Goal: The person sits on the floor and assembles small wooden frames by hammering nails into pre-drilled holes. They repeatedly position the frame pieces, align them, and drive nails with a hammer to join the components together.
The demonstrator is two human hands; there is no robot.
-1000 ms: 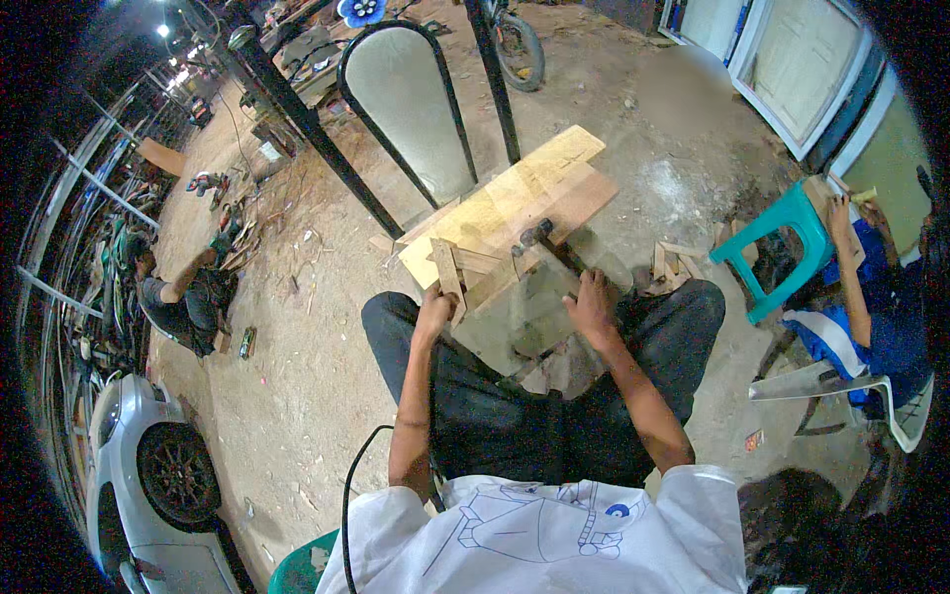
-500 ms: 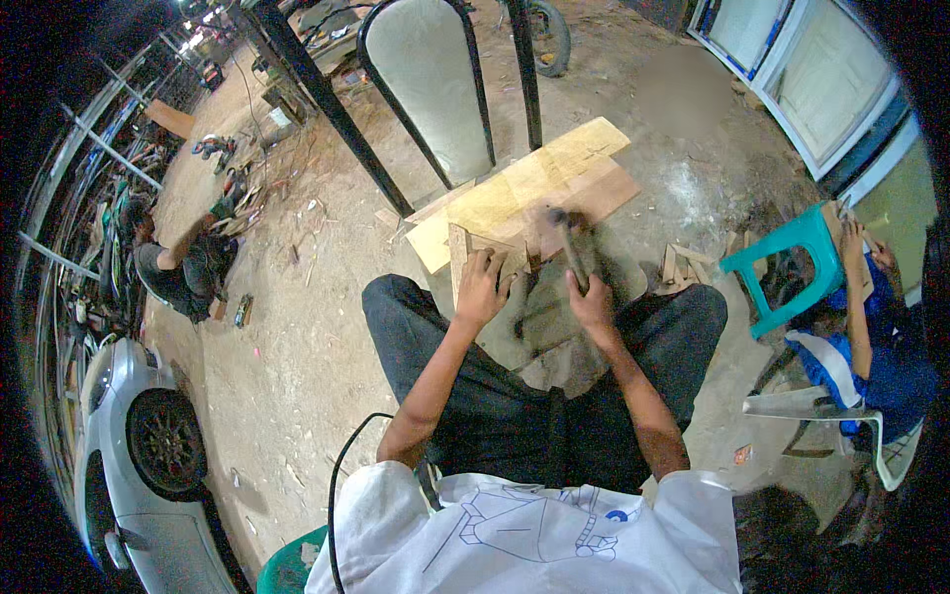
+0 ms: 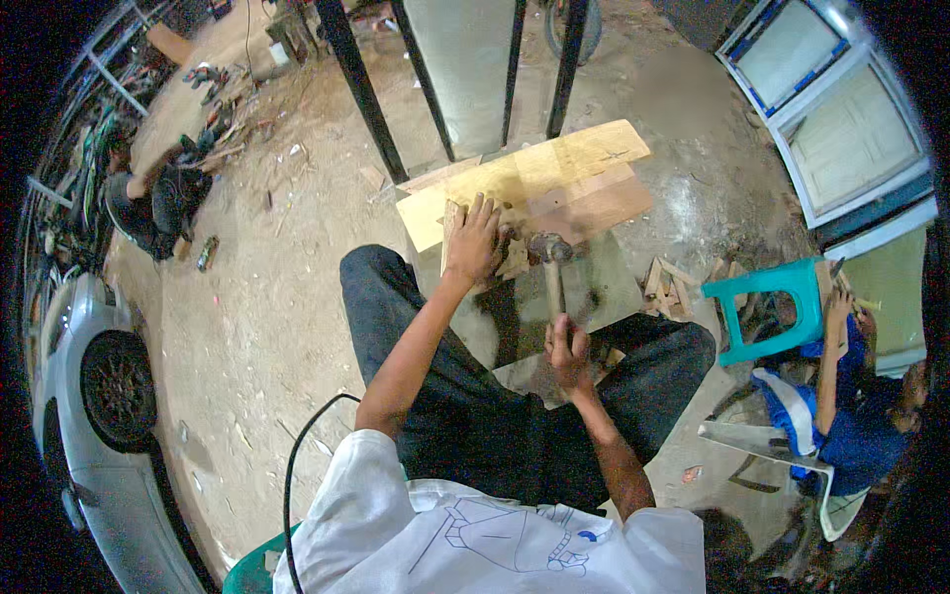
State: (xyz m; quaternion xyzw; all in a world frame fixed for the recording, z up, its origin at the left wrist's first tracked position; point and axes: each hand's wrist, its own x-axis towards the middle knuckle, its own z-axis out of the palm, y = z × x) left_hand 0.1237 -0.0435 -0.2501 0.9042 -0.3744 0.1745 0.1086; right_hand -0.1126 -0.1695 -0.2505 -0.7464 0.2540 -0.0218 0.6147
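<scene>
I sit with my knees apart in dark trousers over a dusty concrete floor. My right hand is clenched around the slim wooden handle of a hammer, gripping it near the end; its dull metal head sits just above the small pale wood piece in front of me. My left hand lies flat on that piece, fingers spread and pressing down, not wrapped around anything. The piece rests against a stack of flat plywood boards, light yellow on top and reddish brown below, with straight sawn edges. Beyond them stand black metal bars. To my right are small wood offcuts, a turquoise plastic stool and another person in blue. A white car stands at my left.
</scene>
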